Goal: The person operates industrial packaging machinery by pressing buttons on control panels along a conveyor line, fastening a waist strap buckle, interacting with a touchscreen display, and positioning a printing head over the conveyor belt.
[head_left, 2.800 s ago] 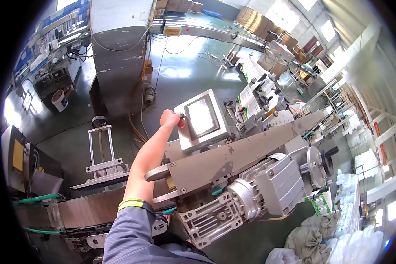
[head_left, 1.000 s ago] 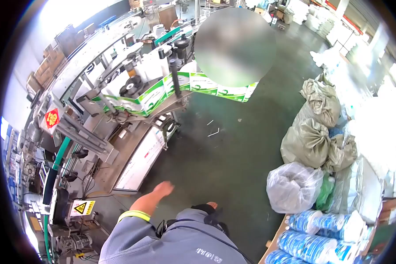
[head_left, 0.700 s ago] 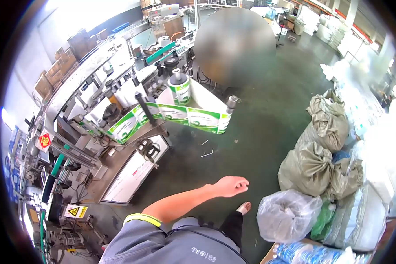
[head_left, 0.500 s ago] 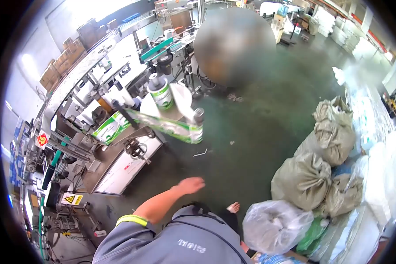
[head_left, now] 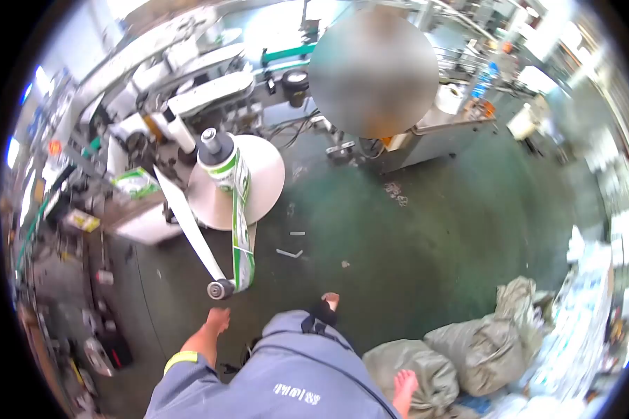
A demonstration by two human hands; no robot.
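Observation:
My left hand (head_left: pixel 218 320) hangs at the lower left with loosely bent fingers and nothing seen in it. It is just below the roller (head_left: pixel 220 289) that a green and white label strip (head_left: pixel 242 260) runs around. The strip comes from a label roll (head_left: pixel 223 164) on a round white disc (head_left: pixel 262 174). My right hand (head_left: pixel 405 383) is low on the right, empty, its fingers apart, in front of a tied beige sack (head_left: pixel 426 359). Neither hand visibly touches anything.
Labelling machinery and a white conveyor (head_left: pixel 213 93) fill the upper left. A metal cabinet (head_left: pixel 433 145) stands behind a blurred round patch at the top. More sacks (head_left: pixel 486 353) and plastic-wrapped goods (head_left: pixel 569 349) lie at the lower right. Small scraps (head_left: pixel 395 190) dot the green floor.
The view has gone from the control screen to the label roll, which now looks nearer. My left hand has left the screen's knob and swings at my side. My right hand has come into clearer view.

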